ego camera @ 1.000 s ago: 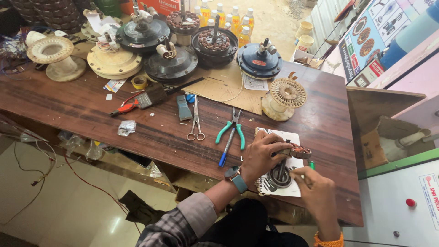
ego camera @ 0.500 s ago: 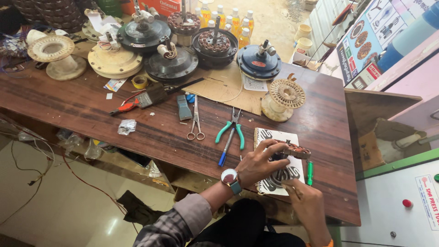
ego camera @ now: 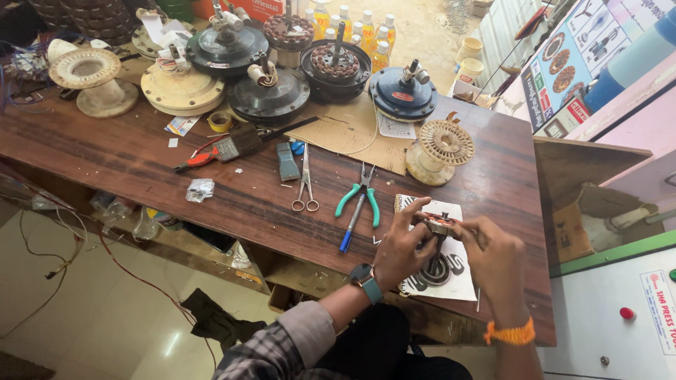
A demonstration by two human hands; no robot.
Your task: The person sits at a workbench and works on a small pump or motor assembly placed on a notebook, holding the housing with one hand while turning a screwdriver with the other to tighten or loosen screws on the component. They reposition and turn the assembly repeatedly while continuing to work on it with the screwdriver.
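Now both hands have closed on the small wound coil (ego camera: 440,225), left hand (ego camera: 403,246) and right hand (ego camera: 496,257) lifting it above the printed sheet (ego camera: 458,281), four o'clock of the green pliers (ego camera: 358,199) on the surface (ego camera: 141,162).

Dark wooden workbench (ego camera: 127,158) with worn, streaked grain, running left to right. Pale glossy tiled floor (ego camera: 91,317) below, catching soft reflections. White cabinet (ego camera: 612,331) with green trim at right, beside an open wooden box (ego camera: 591,211). Sandy ground (ego camera: 429,28) beyond, brightly daylit.
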